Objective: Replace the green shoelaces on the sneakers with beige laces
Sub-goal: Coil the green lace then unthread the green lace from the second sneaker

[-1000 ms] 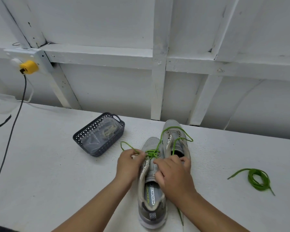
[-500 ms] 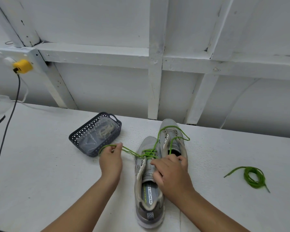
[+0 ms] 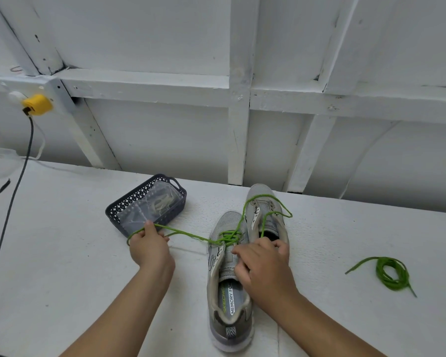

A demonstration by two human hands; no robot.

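1. Visibility limits: the right hand (image 3: pixel 264 266) covers the tongue and the lower eyelets of the near sneaker (image 3: pixel 228 284), so the lacing beneath it cannot be read. The heel of the far sneaker (image 3: pixel 264 212) is hidden behind the same hand.
2. The contents of the dark basket (image 3: pixel 129 202) sit inside a clear bag (image 3: pixel 152 206); a pale coiled item is visible through the plastic, but its identity as beige laces cannot be confirmed.
3. At the left edge, a black cable (image 3: pixel 13 197) from the yellow plug (image 3: pixel 38 104) runs out of frame, and both forearms are cut off at the bottom edge.
4. Left hand (image 3: pixel 150 247): fingers are curled and pinch a green shoelace (image 3: pixel 188 234). The strand runs taut from this hand, just in front of the basket, to the eyelet area of the near sneaker.
5. Right hand: fingers are bent and press on the near sneaker at the tongue and eyelet row. Whether the fingertips also pinch a lace strand cannot be determined.
6. A further part of the green lace loops loosely over the far sneaker.
7. Both sneakers lie side by side, touching, on the white table (image 3: pixel 62 253), toes toward the wall.
8. A second, coiled green lace (image 3: pixel 392 273) lies on the table well apart, to the right.
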